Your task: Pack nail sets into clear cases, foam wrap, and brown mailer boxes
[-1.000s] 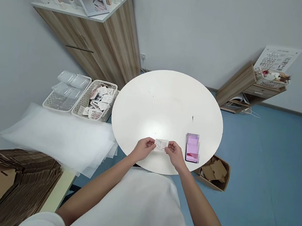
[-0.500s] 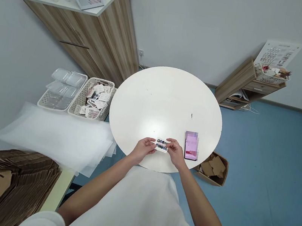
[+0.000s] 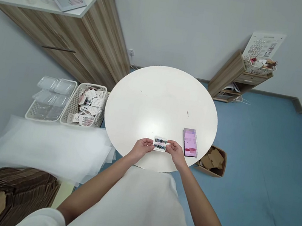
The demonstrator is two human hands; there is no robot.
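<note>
My two hands at work over a smooth white rounded table (image 3: pixel 165 92), seen from above. My left hand (image 3: pixel 141 149) and my right hand (image 3: pixel 175 154) pinch, at its left and right edges, a small white rectangular card bearing two rows of dark round pieces (image 3: pixel 160 144). The fingers of both hands are closed on it, thumbs toward me, and the card lies level between them near the table's near edge; whether its underside touches the tabletop I cannot tell. Done, as far as the view shows: the card is in hand, squared to me, its decorated face upward. Left, in my judgement: the handling of this card is partway through, since neither hand has let go and the card is not yet set down. How many cards this work takes in, I cannot tell. Toward the table's right edge lies a dark-rimmed phone with a lit pink-purple screen (image 3: pixel 190 144), touched by neither hand. Beside the table's left edge, a white perforated plastic basket (image 3: pixel 99 114) holds a loose heap of small pale printed cards (image 3: pixel 89 103), apart from the one I grip
</note>
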